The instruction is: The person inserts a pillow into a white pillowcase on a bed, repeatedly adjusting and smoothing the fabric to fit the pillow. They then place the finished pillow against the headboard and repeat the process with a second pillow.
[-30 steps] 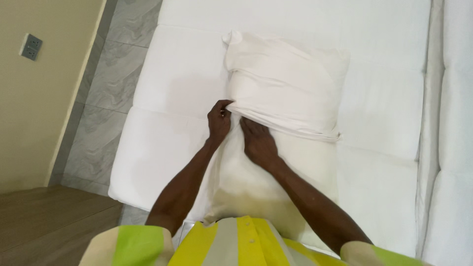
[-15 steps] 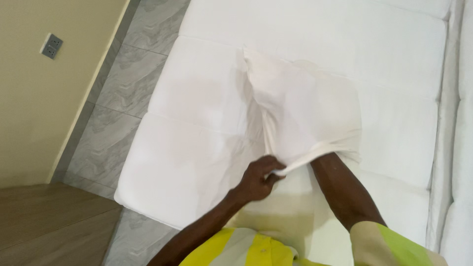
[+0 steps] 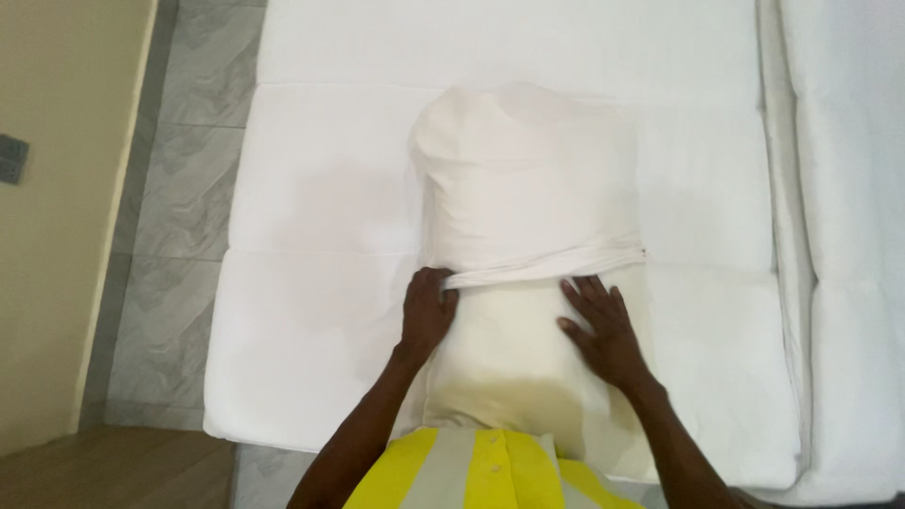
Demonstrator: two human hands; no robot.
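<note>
White pillowcase (image 3: pixel 528 188) hem in left hand (image 3: pixel 426 316)

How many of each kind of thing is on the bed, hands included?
Pillow: 1
Pillowcase, pulled partway over the pillow: 1
Hands: 2, the left hand gripping the case's edge, the right hand flat on the pillow
Total: 4

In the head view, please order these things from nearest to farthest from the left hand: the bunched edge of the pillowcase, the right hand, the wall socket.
1. Bunched edge of the pillowcase: gripped by the left hand.
2. Right hand: to the right, flat on the pillow.
3. Wall socket: far left, on the wall.
</note>
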